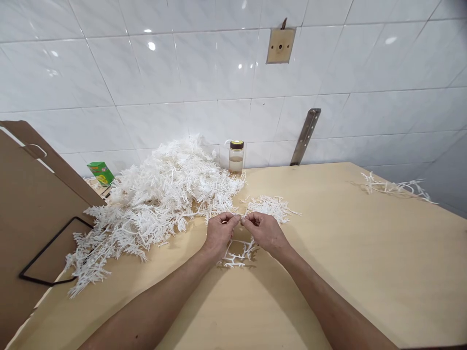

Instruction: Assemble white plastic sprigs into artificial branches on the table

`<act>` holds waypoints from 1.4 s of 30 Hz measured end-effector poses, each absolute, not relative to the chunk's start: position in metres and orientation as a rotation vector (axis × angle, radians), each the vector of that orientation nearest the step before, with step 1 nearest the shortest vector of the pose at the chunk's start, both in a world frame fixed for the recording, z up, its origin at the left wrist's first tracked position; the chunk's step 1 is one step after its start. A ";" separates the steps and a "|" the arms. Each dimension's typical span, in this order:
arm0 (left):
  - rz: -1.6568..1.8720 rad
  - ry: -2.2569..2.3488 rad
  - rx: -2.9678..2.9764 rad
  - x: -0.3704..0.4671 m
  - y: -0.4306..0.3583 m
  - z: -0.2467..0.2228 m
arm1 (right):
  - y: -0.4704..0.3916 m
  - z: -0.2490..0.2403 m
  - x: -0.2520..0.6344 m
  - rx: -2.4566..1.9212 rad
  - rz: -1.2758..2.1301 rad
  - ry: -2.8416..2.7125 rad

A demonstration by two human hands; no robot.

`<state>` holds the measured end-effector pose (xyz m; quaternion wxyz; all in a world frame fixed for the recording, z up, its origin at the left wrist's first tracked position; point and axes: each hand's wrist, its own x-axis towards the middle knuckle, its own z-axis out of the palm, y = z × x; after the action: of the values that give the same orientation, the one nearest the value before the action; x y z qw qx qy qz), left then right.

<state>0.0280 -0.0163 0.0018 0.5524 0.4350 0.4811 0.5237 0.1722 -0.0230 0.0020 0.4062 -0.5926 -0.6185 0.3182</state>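
Note:
My left hand (220,235) and my right hand (265,232) meet over the middle of the table, thumbs and fingertips pinched together. Between them they grip a white branched plastic piece (239,256), whose thin, twig-like arms hang below the fingers. The exact spot under the fingertips is hidden. Just behind my right hand lies a small pile of loose white branched pieces (273,208). A large heap of similar white pieces (171,184) spreads out to the left and back of my left hand.
A lidded jar with cloudy liquid (236,160) stands against the tiled wall. A green carton (101,173) sits behind the heap. At left are a cardboard box (40,204) and a black wire frame (36,258). More white strands (397,187) lie at the table's far right.

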 end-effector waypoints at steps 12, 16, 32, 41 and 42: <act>1.366 1.283 1.481 0.024 -0.016 0.000 | -0.011 -0.006 0.183 -1.676 0.045 -1.629; 1.256 1.194 1.345 0.023 -0.016 0.004 | -0.007 -0.003 0.208 -1.658 0.062 -1.534; 1.246 1.059 0.980 0.024 -0.011 0.004 | -0.026 0.003 0.182 -1.345 1.006 -1.541; 1.242 1.038 1.073 0.028 -0.017 0.005 | -0.025 0.004 0.172 -1.398 0.809 -1.506; 1.232 1.036 1.084 0.028 -0.019 0.006 | -0.025 0.004 0.172 -1.396 0.808 -1.492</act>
<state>0.0280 -0.0187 0.0065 0.5649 0.4609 0.4405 0.5239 0.1720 -0.0251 0.0037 0.4549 -0.5657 -0.6048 0.3277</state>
